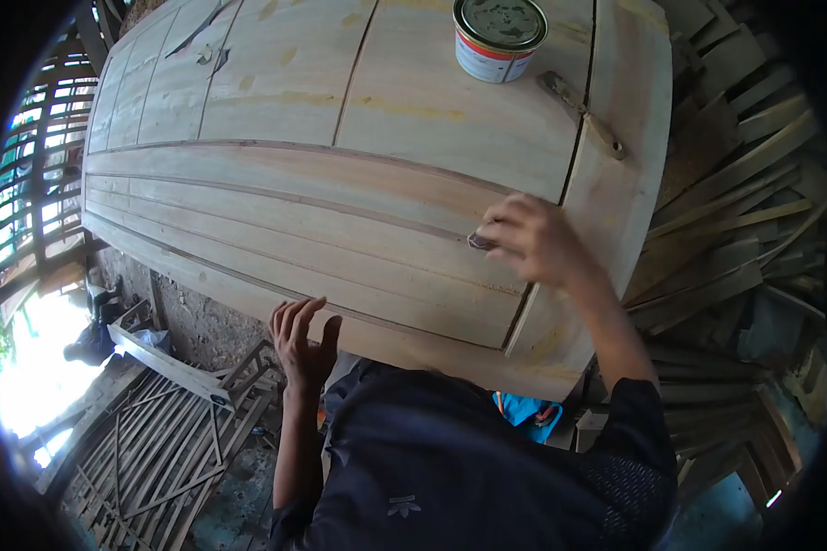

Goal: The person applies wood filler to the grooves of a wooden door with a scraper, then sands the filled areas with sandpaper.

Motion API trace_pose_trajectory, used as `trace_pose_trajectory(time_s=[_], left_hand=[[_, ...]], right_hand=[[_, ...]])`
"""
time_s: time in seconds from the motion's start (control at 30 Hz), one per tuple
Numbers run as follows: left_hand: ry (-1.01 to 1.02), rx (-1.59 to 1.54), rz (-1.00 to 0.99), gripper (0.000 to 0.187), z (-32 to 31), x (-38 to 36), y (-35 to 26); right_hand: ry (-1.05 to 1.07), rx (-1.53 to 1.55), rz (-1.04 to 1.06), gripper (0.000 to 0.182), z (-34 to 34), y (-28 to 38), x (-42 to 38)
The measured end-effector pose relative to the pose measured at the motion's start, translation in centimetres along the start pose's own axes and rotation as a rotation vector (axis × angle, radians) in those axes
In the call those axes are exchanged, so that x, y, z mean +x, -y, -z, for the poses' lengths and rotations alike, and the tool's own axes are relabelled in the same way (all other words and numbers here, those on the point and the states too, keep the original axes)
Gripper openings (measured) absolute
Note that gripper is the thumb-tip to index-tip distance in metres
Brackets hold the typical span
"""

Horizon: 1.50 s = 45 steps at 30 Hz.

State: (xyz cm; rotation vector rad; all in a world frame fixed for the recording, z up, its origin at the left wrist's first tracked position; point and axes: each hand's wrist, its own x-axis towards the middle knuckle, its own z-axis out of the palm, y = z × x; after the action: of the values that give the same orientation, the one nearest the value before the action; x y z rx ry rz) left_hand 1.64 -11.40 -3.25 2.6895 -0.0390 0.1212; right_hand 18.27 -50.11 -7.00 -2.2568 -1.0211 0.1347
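Observation:
A large pale wooden panel [276,110] with grooves and raised strips lies in front of me. My right hand [528,241] is over its near right part, fingers bent around a small dark piece [478,241], perhaps folded sandpaper. Near the panel's front edge, my left hand [303,342] is raised with its fingers apart and holds nothing. A closed-looking round can [496,60] stands at the panel's far right. Beside the can lies a putty knife or scraper [583,115] across a dark groove.
Thin scraps of sandpaper or similar [198,32] lie at the panel's far left. Wooden strips [753,202] are piled on the right. A slatted wooden frame [156,441] leans at the lower left. A blue bag [524,413] sits below the front edge.

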Motion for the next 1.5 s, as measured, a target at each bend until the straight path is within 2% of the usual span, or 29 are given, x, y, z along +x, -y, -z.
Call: trace_pose_trajectory(time_s=[0.1,0.13,0.17,0.23,0.27,0.33,0.57,0.67,0.77,0.87,0.9,0.97,1.0,1.1,1.17,1.2,1.23,1.3,1.33,1.4,1.47,1.5], left_hand=[[-0.007,-0.009,0.051,0.033,0.2,-1.9,0.9],[-0.006,0.015,0.052,0.033,0.3,-2.4,1.1],[-0.005,0.043,0.054,0.034,0.4,-2.9,1.2],[-0.008,0.034,0.039,0.035,0.7,-3.6,1.6],[-0.022,0.047,0.055,0.035,0.8,-4.0,1.7],[-0.034,0.047,0.085,0.036,1.0,-4.8,2.0],[-0.055,0.046,0.091,0.035,1.4,-5.5,2.5],[-0.059,0.049,0.105,0.034,1.3,-5.6,2.6],[-0.017,0.019,0.121,0.032,1.0,-5.2,2.3],[-0.011,0.082,-0.024,0.029,1.6,-4.5,2.4],[-0.017,0.085,-0.021,0.029,1.8,-4.9,2.8],[-0.100,0.028,0.137,0.029,1.7,-6.2,3.6],[-0.130,-0.014,0.212,0.029,1.3,-6.6,3.6],[-0.098,-0.094,0.261,0.029,0.3,-6.1,3.1],[-0.066,-0.057,0.223,0.028,0.6,-5.5,2.5],[-0.042,-0.017,0.134,0.028,1.4,-5.2,2.2],[-0.024,0.020,0.043,0.027,1.9,-4.9,2.3],[-0.088,0.022,0.068,0.025,2.2,-6.8,3.3],[-0.127,0.003,0.173,0.024,2.3,-8.0,3.9],[-0.169,-0.054,0.352,0.024,2.0,-9.4,4.7],[-0.089,-0.097,0.299,0.024,1.8,-8.3,4.5],[-0.029,-0.135,0.260,0.024,1.9,-7.7,5.0]], right_hand=[[-0.087,-0.047,-0.010,0.029,-3.0,-0.4,-1.7],[-0.124,0.030,-0.053,0.021,-2.8,-0.5,-1.9],[-0.122,0.017,-0.060,0.021,-1.9,-0.8,-2.1],[-0.298,-0.118,-0.287,0.016,0.6,-1.5,-2.6],[-0.296,-0.124,-0.288,0.016,1.4,-1.9,-3.1],[-0.284,-0.118,-0.426,0.012,2.6,-2.5,-3.6],[-0.194,-0.242,-0.288,0.012,1.9,-2.2,-4.2],[-0.236,-0.227,-0.284,0.013,-0.6,-2.8,-2.8],[-0.340,-0.213,-0.189,0.019,-2.9,-2.3,1.1],[-0.178,-0.278,-0.055,0.020,-0.9,-2.9,1.4],[-0.180,-0.278,-0.048,0.020,-0.2,-3.3,0.2],[-0.129,-0.251,-0.161,0.020,0.3,-3.6,-1.0],[-0.189,-0.251,-0.103,0.021,-1.2,-3.9,-0.3],[-0.258,-0.316,-0.048,0.023,-6.1,-1.5,6.7],[-0.194,-0.284,-0.011,0.023,-5.5,-2.0,8.0],[-0.135,-0.262,0.019,0.024,-5.3,-1.7,8.4],[-0.137,-0.283,-0.004,0.024,-4.3,-2.0,6.8],[-0.123,-0.286,-0.072,0.024,-1.1,-3.5,1.1],[-0.110,-0.266,-0.119,0.025,-0.4,-4.1,-0.3],[-0.136,-0.289,-0.099,0.026,-1.6,-3.2,1.3],[-0.260,-0.355,-0.037,0.024,-5.8,-1.7,5.9],[-0.251,-0.334,-0.017,0.021,-8.7,0.2,12.0]])
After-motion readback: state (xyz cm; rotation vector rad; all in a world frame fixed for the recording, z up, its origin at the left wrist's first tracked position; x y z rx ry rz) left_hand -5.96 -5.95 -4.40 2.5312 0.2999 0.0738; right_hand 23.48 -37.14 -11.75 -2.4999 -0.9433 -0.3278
